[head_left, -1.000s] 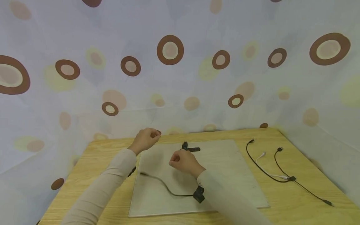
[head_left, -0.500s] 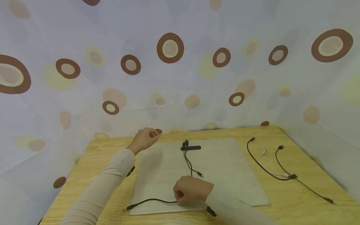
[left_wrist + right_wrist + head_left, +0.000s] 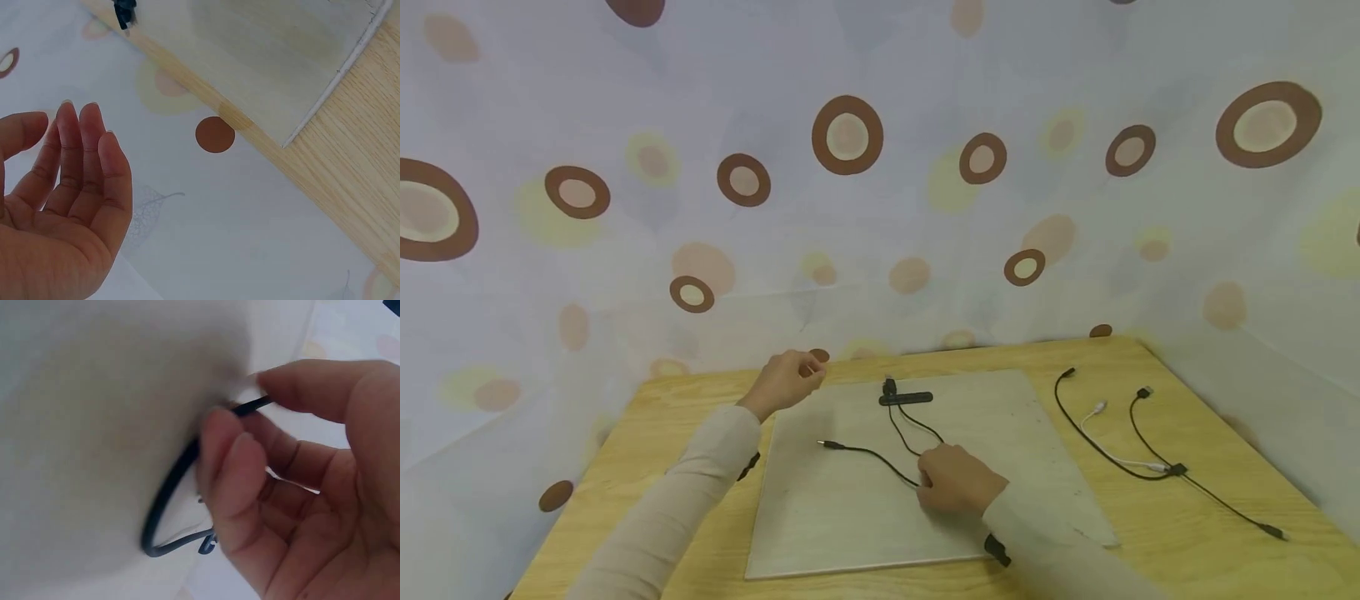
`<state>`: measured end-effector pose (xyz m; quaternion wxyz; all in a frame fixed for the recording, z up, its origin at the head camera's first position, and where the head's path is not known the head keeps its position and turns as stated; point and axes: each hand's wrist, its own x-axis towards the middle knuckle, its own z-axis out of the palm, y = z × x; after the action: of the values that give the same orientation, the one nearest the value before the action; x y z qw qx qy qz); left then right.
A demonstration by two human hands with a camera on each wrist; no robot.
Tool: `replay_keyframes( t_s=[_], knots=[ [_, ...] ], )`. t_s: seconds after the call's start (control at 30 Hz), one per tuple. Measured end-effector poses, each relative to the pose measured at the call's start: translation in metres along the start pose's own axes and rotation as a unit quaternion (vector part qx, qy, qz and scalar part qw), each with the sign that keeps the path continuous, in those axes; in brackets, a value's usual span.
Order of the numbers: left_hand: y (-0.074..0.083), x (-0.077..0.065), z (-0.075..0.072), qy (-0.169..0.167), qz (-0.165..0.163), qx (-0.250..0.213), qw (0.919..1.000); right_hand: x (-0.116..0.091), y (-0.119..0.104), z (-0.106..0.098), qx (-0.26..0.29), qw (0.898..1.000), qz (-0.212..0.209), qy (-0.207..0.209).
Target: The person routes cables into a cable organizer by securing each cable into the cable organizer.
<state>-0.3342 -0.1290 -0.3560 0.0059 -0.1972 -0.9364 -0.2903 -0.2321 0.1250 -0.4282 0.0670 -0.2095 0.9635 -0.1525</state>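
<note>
My right hand (image 3: 961, 479) is low over the right middle of the pale board (image 3: 827, 533), gripping a thin black cable (image 3: 880, 458). The cable's free end, a small plug (image 3: 832, 445), points left. In the right wrist view the cable (image 3: 165, 494) runs between thumb and fingers and bends in a loop. Two thin black strands (image 3: 921, 419) lead from the hand back to a dark connector (image 3: 889, 387) at a flat black strip (image 3: 917, 397). My left hand (image 3: 784, 382) hovers over the board's back left corner, holding nothing; its fingers (image 3: 72, 140) curve loosely.
On the wooden table (image 3: 1157, 550) right of the board lies a branching black cable (image 3: 1217, 502) with several ends and a white length (image 3: 1116, 458). A patterned curtain (image 3: 925, 208) hangs behind the table and along its sides.
The right hand went from near the strip toward the front of the board, then right and slightly back. The cable's plug swung from the front left edge toward mid-board. The left hand stayed.
</note>
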Motion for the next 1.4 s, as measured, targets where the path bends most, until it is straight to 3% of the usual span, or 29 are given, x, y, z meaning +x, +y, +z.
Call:
replay_keyframes(
  t_s=[0.3, 0.6, 0.8, 1.13, 1.4],
  knots=[
    [-0.003, 0.0, 0.007, -0.018, -0.002, -0.008, 0.9998, 0.002, 0.004, 0.006, 0.005, 0.999, -0.034, 0.027],
    [-0.007, -0.003, 0.006, -0.012, 0.002, -0.02, 0.9997, 0.001, -0.001, 0.005, 0.013, 0.996, -0.082, 0.021],
    [-0.01, -0.008, 0.007, -0.015, -0.004, -0.027, 0.9995, 0.001, -0.005, 0.008, 0.028, 0.993, -0.111, -0.005],
    [-0.013, -0.01, 0.007, -0.018, -0.024, -0.033, 0.999, 0.001, -0.013, 0.009, 0.023, 0.993, -0.115, -0.018],
    [-0.014, -0.01, 0.005, -0.018, -0.016, -0.032, 0.9992, 0.0, -0.017, 0.004, 0.031, 0.992, -0.122, -0.013]
  ],
)
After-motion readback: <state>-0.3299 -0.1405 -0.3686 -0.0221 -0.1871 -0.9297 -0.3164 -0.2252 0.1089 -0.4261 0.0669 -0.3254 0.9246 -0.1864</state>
